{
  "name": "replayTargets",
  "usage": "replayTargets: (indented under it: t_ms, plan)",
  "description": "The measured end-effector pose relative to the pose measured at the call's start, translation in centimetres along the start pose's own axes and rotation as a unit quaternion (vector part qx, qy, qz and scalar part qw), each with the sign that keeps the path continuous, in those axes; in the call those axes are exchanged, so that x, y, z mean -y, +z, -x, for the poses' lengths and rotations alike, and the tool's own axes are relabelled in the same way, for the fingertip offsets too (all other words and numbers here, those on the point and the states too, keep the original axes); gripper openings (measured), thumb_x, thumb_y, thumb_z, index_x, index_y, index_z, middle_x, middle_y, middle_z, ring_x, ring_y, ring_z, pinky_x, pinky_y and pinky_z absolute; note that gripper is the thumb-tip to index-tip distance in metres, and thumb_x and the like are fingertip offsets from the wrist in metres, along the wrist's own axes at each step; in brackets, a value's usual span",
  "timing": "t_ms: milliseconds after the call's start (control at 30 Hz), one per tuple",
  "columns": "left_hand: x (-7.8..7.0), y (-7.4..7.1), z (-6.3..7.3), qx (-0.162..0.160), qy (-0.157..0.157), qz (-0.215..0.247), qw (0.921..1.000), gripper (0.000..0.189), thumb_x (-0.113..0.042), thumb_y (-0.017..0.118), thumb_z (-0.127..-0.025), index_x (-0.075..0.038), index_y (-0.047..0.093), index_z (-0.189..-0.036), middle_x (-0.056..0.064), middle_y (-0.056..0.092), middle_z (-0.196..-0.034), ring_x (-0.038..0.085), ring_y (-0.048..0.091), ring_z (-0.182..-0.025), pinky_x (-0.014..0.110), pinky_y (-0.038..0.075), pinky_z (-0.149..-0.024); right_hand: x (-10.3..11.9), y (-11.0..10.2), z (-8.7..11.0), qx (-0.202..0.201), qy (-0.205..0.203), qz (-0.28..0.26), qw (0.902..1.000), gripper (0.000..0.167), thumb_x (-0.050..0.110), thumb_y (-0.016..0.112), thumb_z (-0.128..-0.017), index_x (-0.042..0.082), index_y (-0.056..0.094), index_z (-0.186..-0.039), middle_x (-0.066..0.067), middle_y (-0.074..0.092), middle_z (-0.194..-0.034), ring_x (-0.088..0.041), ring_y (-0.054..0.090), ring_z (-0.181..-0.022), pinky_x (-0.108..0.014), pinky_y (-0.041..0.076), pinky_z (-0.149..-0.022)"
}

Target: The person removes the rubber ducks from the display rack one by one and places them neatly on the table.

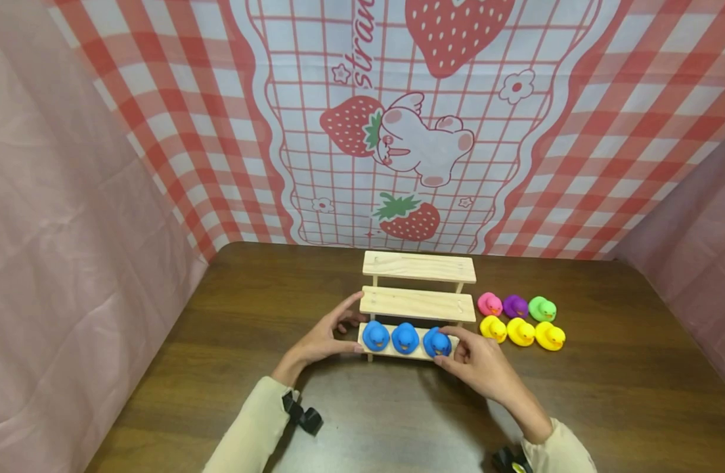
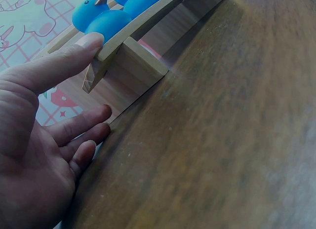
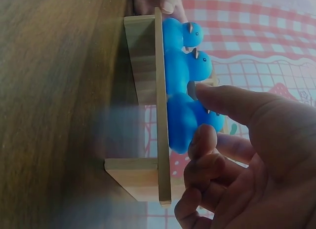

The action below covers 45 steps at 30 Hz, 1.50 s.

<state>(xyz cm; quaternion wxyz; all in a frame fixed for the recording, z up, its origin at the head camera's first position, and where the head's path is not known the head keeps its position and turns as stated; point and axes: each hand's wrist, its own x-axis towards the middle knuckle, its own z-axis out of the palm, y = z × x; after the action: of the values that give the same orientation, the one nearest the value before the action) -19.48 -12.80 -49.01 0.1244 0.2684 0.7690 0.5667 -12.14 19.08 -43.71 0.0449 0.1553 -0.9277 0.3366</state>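
Observation:
A wooden three-tier shelf (image 1: pixel 418 303) stands on the table with three blue rubber ducks in a row along its lowest tier. My right hand (image 1: pixel 481 368) pinches the rightmost blue duck (image 1: pixel 437 343) between thumb and index finger, over the tier's right part. In the right wrist view that blue duck (image 3: pixel 185 123) sits against the board, beside the middle blue duck (image 3: pixel 182 71). My left hand (image 1: pixel 324 338) is at the shelf's left side, its thumb (image 2: pixel 89 44) touching the lowest tier's end near the left blue duck (image 2: pixel 106 21). Its other fingers extend loosely beside the shelf.
Right of the shelf, the table (image 1: pixel 622 368) bears two rows of small ducks: pink (image 1: pixel 490 303), purple (image 1: pixel 515 306) and green (image 1: pixel 542 308) behind, three yellow ducks (image 1: pixel 521 332) in front. A strawberry-patterned cloth (image 1: pixel 421 144) hangs behind, with pink curtains (image 1: pixel 61 263) at both sides.

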Motion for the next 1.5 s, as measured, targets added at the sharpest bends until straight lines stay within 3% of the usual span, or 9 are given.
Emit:
replayTargets:
  t_ms: [433, 900, 1100, 1500]
  plan:
    - [0.2, 0.0, 0.0, 0.0, 0.006, -0.001, 1.0, 0.1, -0.012, 0.081, -0.08, -0.023, 0.023, -0.16, 0.02, 0.063, -0.135, 0.026, 0.057, -0.116, 0.035, 0.042, -0.093, 0.0, 0.3, 0.0, -0.017, -0.009, 0.008, 0.9998, 0.038, 0.019, 0.082, -0.081, 0.005, 0.07, -0.114, 0.011, 0.052, -0.057, 0.005, 0.041, -0.051, -0.019, 0.037, -0.05]
    - [0.3, 0.1, 0.0, 0.0, 0.007, 0.006, 1.0, 0.1, -0.007, 0.08, -0.08, -0.017, 0.023, -0.16, 0.024, 0.062, -0.134, 0.035, 0.056, -0.117, 0.037, 0.041, -0.092, 0.3, -0.3, 0.2, -0.024, -0.01, 0.002, 0.9996, 0.037, 0.017, 0.083, -0.08, 0.005, 0.07, -0.112, 0.011, 0.052, -0.057, 0.005, 0.041, -0.051, -0.019, 0.036, -0.05]
    - [0.2, 0.1, 0.0, -0.002, 0.003, 0.011, 0.9999, 0.099, -0.007, 0.081, -0.079, -0.018, 0.023, -0.16, 0.024, 0.061, -0.134, 0.039, 0.055, -0.118, 0.036, 0.041, -0.093, 0.3, -1.1, 0.5, -0.04, -0.03, -0.002, 0.9987, 0.037, 0.012, 0.084, -0.078, 0.003, 0.07, -0.111, 0.011, 0.053, -0.056, 0.006, 0.04, -0.05, -0.019, 0.037, -0.048]
    - [0.1, 0.1, 0.0, -0.003, 0.0, 0.007, 1.0, 0.1, -0.01, 0.081, -0.079, -0.021, 0.023, -0.16, 0.022, 0.062, -0.134, 0.034, 0.056, -0.119, 0.033, 0.041, -0.093, -0.1, -3.6, 1.0, -0.04, 0.004, 0.014, 0.9991, 0.039, 0.015, 0.082, -0.08, 0.003, 0.07, -0.115, 0.008, 0.049, -0.06, 0.003, 0.039, -0.053, -0.02, 0.034, -0.049]
